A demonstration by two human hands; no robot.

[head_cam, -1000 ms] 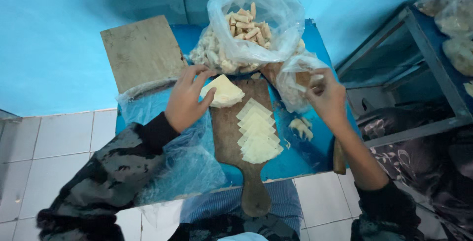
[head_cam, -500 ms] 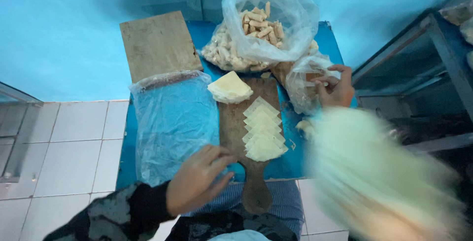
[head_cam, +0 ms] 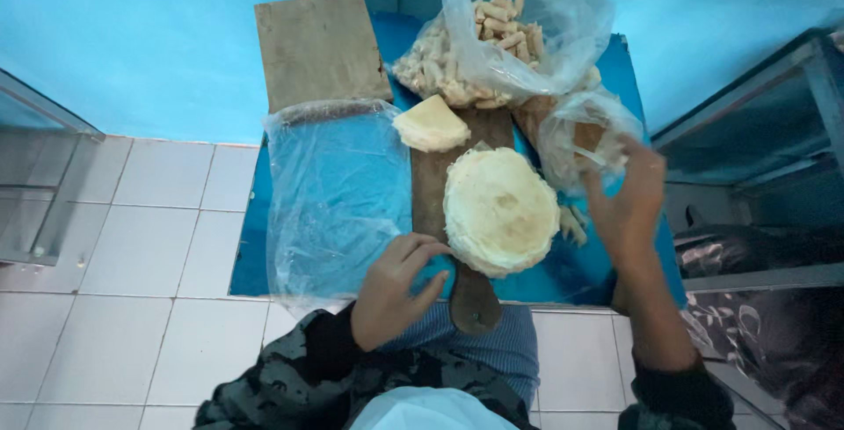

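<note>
Now that a round stack of wrappers covers the board where squares lay, the left hand rests loosely below it and the right hand hovers open beside it, holding nothing.

I see my left hand at the near edge of the blue worktop, fingertips touching a round stack of thin pale wrappers on the long wooden board. My right hand is spread open, fingers against a small clear plastic bag.
</note>
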